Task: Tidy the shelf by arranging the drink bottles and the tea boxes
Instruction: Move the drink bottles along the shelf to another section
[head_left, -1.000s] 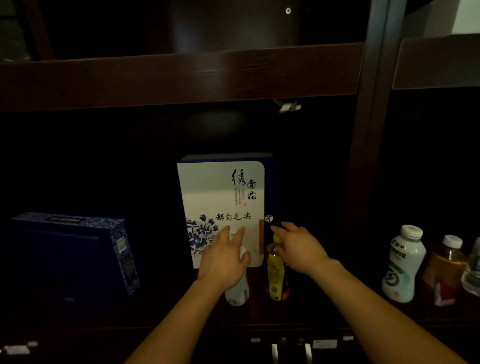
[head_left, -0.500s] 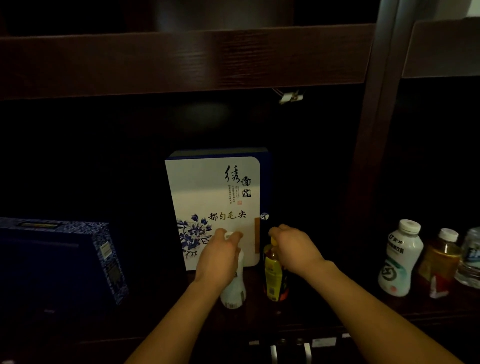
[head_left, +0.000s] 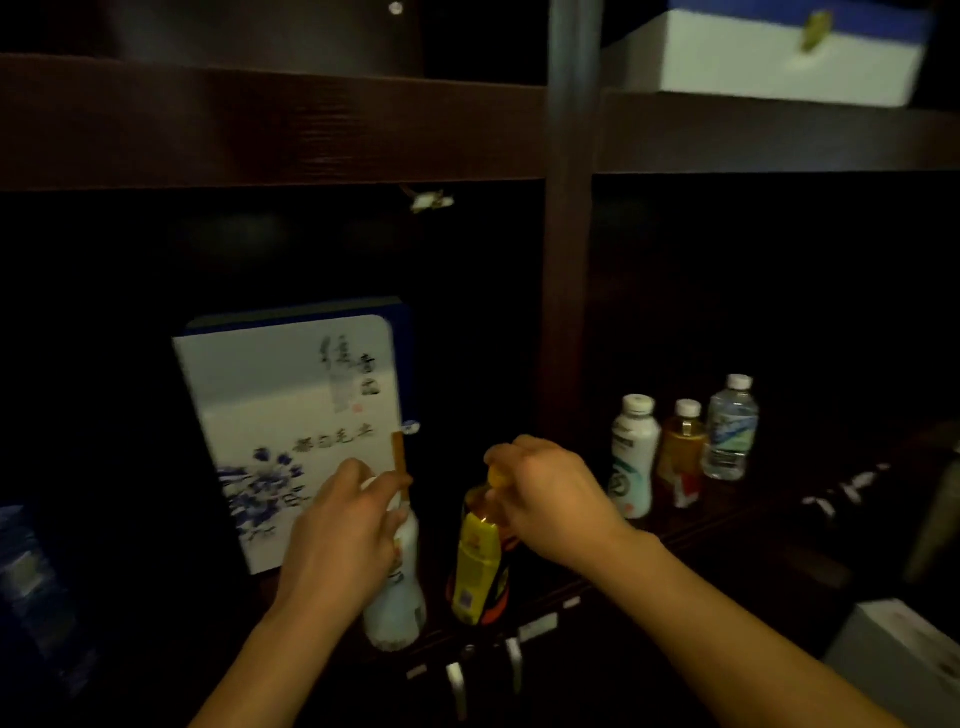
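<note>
Hands meet low at the front of the white tea box (head_left: 291, 415), which stands upright on the dark shelf board (head_left: 701, 525), with blue flowers and black writing on its face and a blue side. The left hand (head_left: 343, 540) has its fingers curled round the upper part of a pale bottle (head_left: 397, 608) that stands just in front of the tea box's lower right corner; the bottle's top is hidden under the fingers. The right hand (head_left: 550, 499) pinches the cap end of a yellow-labelled bottle (head_left: 475, 566) of amber drink, which stands just right of the pale bottle and off the tea box's right edge; whether the two bottles touch is lost in the blur. Further right of the tea box, past a dark upright post (head_left: 569, 260), three white-capped bottles stand close together in a row: a white drink bottle (head_left: 634, 457), an amber bottle (head_left: 683, 452) and a clear water bottle (head_left: 730, 431). Above and to the right of the tea box, on the next shelf up, lies a white box with a blue top (head_left: 779, 57). Left of the tea box, at the frame's edge, a blue patterned box (head_left: 26, 571) shows in part. Low and far right of the tea box sits a pale carton (head_left: 898, 660), blurred.
</note>
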